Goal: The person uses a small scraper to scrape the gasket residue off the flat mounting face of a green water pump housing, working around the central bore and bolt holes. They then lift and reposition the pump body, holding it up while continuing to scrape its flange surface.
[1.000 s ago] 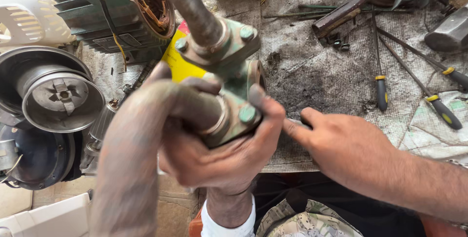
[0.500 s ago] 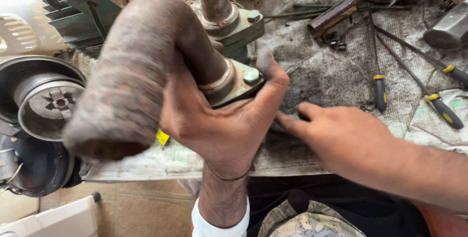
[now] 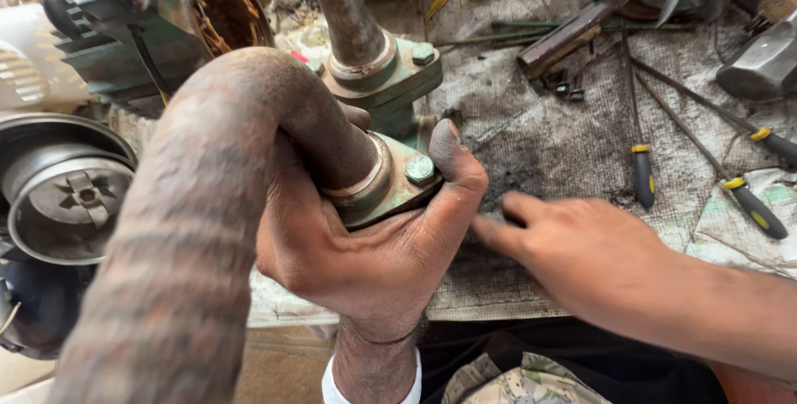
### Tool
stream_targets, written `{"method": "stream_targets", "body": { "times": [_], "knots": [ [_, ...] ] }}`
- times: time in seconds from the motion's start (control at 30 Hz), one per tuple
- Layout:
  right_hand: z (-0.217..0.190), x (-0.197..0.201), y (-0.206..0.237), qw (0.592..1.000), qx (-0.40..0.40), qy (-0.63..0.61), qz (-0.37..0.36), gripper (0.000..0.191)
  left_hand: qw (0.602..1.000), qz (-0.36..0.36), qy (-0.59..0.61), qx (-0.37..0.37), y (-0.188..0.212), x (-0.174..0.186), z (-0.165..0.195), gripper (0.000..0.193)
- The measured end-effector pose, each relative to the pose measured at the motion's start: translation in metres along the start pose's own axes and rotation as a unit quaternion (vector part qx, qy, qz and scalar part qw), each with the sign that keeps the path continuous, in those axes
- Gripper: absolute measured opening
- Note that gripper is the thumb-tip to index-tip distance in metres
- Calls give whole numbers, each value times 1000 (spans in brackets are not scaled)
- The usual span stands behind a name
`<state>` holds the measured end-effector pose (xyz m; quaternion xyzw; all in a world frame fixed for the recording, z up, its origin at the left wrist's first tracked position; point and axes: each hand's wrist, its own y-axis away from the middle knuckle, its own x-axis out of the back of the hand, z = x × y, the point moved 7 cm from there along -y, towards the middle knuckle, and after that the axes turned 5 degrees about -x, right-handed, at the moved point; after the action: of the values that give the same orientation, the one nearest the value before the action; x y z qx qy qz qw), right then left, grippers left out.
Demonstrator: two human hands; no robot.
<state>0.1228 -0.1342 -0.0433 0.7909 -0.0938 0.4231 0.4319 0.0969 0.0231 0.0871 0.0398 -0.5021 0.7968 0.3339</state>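
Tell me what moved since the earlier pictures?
The left hand turned the rusty bent pipe, so its open end swung toward the camera. The right hand slid slightly left over the grey cloth. The left hand's grip on the green flange stayed; the screwdrivers didn't move.

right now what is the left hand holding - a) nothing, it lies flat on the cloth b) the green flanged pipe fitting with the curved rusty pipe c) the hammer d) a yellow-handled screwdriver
b: the left hand has its grip around the green flanged fitting where the curved rusty pipe joins it, thumb up beside a bolt head; the screwdrivers lie untouched on the cloth.
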Motion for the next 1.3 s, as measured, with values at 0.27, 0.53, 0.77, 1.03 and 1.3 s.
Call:
{"method": "stream_targets", "body": {
  "times": [0.27, 0.53, 0.77, 1.03, 1.3],
  "knots": [
    [7, -7, -4, 999, 2, -22, -30, 80, 997, -26, 63, 37, 0, 0, 4, 66],
    [4, -2, -4, 1000, -1, -15, 8, 88, 995, -23, 77, 58, 1, 1, 1, 62],
    [-8, 12, 3, 996, 16, -65, 55, 82, 1000, 2, 6, 15, -1, 3, 7, 62],
    [-9, 10, 4, 992, 15, -34, 118, 90, 999, 6, 39, 29, -1, 2, 8, 38],
    [0, -3, -4, 998, -33, -35, 34, 84, 999, 34, 39, 9, 4, 5, 8, 32]
  ]
}}
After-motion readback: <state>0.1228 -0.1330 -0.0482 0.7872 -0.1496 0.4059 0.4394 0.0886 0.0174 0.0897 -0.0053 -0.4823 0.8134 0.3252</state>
